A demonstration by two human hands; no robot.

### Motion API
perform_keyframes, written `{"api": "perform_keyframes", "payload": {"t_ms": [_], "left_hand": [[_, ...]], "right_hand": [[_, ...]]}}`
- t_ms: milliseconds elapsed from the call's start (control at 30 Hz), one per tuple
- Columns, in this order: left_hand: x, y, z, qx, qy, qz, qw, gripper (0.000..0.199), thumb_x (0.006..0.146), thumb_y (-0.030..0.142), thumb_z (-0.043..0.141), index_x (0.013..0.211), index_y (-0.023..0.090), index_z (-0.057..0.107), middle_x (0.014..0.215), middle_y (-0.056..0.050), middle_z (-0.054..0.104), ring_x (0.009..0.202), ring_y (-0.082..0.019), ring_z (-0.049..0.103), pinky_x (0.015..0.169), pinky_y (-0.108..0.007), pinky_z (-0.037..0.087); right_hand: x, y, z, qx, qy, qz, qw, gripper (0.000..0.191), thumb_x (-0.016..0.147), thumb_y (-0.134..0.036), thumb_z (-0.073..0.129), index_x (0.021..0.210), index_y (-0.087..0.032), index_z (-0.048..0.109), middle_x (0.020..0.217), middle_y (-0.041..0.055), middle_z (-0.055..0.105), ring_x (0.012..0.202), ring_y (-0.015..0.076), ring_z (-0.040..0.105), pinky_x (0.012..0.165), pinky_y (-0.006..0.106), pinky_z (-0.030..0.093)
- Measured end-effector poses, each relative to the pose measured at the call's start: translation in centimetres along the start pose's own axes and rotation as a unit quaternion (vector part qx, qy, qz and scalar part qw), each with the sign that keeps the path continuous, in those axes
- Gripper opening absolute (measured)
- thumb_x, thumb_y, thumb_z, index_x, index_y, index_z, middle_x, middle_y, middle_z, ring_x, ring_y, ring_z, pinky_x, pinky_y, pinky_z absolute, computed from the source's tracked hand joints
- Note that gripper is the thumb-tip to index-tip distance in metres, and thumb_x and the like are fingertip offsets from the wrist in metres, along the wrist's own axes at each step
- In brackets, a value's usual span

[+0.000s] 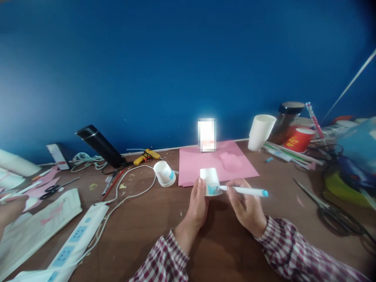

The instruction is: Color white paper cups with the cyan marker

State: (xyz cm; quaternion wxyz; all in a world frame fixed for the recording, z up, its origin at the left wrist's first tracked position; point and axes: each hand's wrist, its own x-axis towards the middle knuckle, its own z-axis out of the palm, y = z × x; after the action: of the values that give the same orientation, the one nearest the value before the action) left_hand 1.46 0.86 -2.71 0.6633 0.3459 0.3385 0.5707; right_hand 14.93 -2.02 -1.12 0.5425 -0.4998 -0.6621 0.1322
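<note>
My left hand point(197, 207) is closed around a small white paper cup point(209, 176), its thumb along the cup's side. A light-blue patch covers part of the cup near its lower end. In my right hand point(246, 207) is a white marker pen point(246, 190) with a light-blue end, its tip at the blue patch. Another white paper cup point(164, 173) with a blue patch stands to the left of my left hand. Pink paper sheets point(194, 164) lie just beyond both hands. The fingers behind the held cup are partly hidden.
A bright phone-like screen point(207, 135) stands on the pink paper. Left are a yellow glue gun point(147, 156), black flask point(101, 145) and white power strip point(78, 237) with cables. Right are stacked white cups point(261, 131), a red cup point(299, 140) and large scissors point(331, 215).
</note>
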Motion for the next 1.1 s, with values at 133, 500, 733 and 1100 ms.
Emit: {"api": "perform_keyframes", "payload": {"t_ms": [133, 500, 733, 1100], "left_hand": [[-0.13, 0.20, 0.16, -0.041, -0.033, -0.004, 0.999, 0.030, 0.089, 0.044, 0.048, 0.092, 0.016, 0.059, 0.081, -0.002, 0.060, 0.075, -0.014, 0.055, 0.081, -0.031, 0.044], [-0.05, 0.18, 0.14, -0.056, -0.027, -0.012, 0.998, 0.033, 0.085, 0.048, 0.052, 0.088, 0.017, 0.060, 0.083, -0.004, 0.061, 0.075, -0.014, 0.055, 0.083, -0.033, 0.046], [0.02, -0.19, -0.22, -0.031, -0.026, -0.012, 0.999, 0.039, 0.086, 0.051, 0.049, 0.096, 0.015, 0.062, 0.098, -0.010, 0.065, 0.093, -0.020, 0.059, 0.090, -0.037, 0.045], [-0.02, -0.12, -0.15, -0.037, -0.012, -0.012, 0.999, 0.037, 0.084, 0.051, 0.052, 0.092, 0.016, 0.060, 0.092, -0.009, 0.064, 0.090, -0.020, 0.059, 0.086, -0.036, 0.047]], "right_hand": [[-0.08, -0.04, 0.04, 0.008, -0.001, 0.001, 1.000, 0.006, 0.091, -0.023, 0.048, 0.091, -0.020, 0.053, 0.078, 0.0024, 0.058, 0.066, 0.0150, 0.059, 0.059, 0.025, 0.049], [0.04, -0.32, -0.06, -0.009, -0.004, -0.012, 1.000, 0.007, 0.091, -0.023, 0.047, 0.089, -0.019, 0.053, 0.075, 0.0018, 0.058, 0.062, 0.0140, 0.057, 0.058, 0.025, 0.048], [-0.05, -0.33, -0.05, -0.009, -0.007, -0.012, 1.000, 0.007, 0.091, -0.023, 0.047, 0.090, -0.020, 0.053, 0.075, 0.0024, 0.059, 0.062, 0.0145, 0.058, 0.057, 0.025, 0.049], [-0.07, -0.33, -0.03, 0.003, 0.007, -0.008, 1.000, 0.008, 0.091, -0.023, 0.047, 0.089, -0.019, 0.053, 0.075, 0.0027, 0.060, 0.064, 0.0150, 0.060, 0.058, 0.025, 0.049]]}}
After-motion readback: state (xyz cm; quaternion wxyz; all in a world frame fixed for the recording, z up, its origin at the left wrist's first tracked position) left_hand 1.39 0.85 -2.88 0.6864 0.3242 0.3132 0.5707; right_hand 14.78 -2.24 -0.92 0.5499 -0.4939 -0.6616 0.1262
